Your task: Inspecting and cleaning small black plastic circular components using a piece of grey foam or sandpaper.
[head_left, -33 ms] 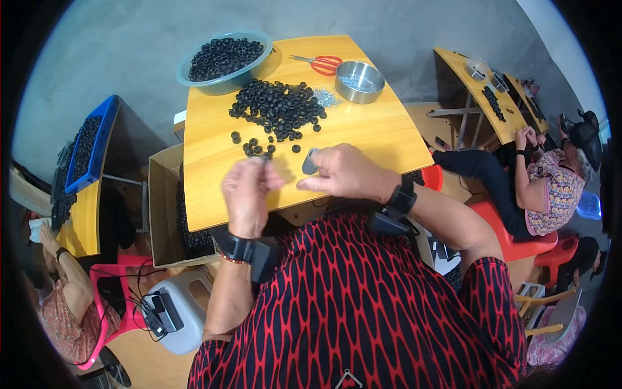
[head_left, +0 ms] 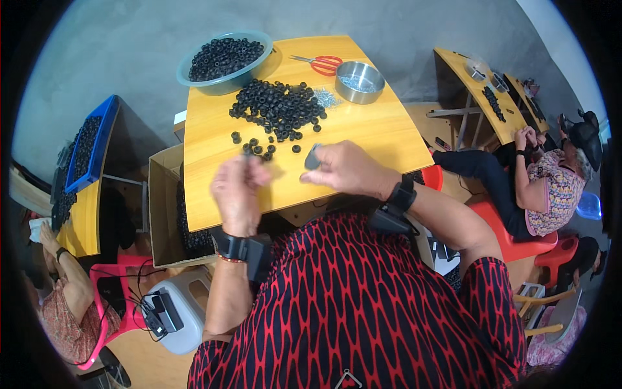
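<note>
My left hand (head_left: 236,191) hovers over the near part of the yellow table (head_left: 214,139), its fingers curled but smeared by motion. Whether they hold anything I cannot tell. Just beyond its fingertips lie a few loose black rings (head_left: 268,156). My right hand (head_left: 353,170) is closed on a small flat grey piece (head_left: 313,158), pinched between thumb and fingers, to the right of the left hand. Farther back spreads a heap of black rings (head_left: 278,107), bordered on its right by a small pile of silvery bits (head_left: 326,98).
A pale green basin (head_left: 188,72) full of black rings stands at the back left. Red-handled scissors (head_left: 325,63) and a steel bowl (head_left: 360,94) are at the back right. A cardboard box (head_left: 163,207) sits left of the table. Other people work at tables on both sides.
My left hand has shifted slightly left and away from the right hand. The right hand has moved a little to the right and up, still gripping the grey piece.
</note>
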`<state>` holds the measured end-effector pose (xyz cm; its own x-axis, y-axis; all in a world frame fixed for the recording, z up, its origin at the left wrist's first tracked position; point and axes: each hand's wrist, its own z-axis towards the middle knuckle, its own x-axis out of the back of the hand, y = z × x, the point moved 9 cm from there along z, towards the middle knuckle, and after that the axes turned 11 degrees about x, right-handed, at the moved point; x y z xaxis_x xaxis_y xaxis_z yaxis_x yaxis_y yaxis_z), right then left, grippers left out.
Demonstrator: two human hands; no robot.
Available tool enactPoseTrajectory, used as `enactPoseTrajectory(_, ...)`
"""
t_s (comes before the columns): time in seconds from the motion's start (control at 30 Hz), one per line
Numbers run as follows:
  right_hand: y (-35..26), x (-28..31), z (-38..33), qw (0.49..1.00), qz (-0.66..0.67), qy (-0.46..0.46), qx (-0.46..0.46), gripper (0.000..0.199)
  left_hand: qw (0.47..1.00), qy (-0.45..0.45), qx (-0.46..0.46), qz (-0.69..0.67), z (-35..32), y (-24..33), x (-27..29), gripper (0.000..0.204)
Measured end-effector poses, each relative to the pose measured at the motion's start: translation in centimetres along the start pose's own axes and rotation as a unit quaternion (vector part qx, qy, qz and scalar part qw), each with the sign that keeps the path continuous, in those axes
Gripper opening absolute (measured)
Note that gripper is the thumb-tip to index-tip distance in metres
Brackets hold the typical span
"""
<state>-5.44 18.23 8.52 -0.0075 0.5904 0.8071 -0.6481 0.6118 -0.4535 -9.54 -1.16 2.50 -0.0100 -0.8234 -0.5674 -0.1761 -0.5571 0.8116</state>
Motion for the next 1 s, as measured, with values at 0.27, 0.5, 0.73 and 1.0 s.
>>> enactPoseTrajectory(0.27,5.9,0.4,0.6,0.990,0.040,0.107,-0.088,0.025,0.897,0.360,-0.207,-0.149,-0.6,7.7,14.1,0.075)
enactPoseTrajectory(0.5,3.5,-2.9,3.5,0.997,-0.058,0.043,0.002,0.028,0.947,0.249,-0.184,-0.083,0.5,6.7,11.5,0.042)
enactPoseTrajectory(0.73,3.0,-2.4,2.1,0.994,0.026,0.100,-0.016,0.025,0.995,0.038,-0.080,0.051,0.6,2.4,2.1,0.011)
enactPoseTrajectory(1.0,-2.7,-0.9,0.9,0.987,0.104,0.115,0.029,0.027,0.981,-0.124,0.088,0.124,-1.4,-3.9,-3.7,0.014)
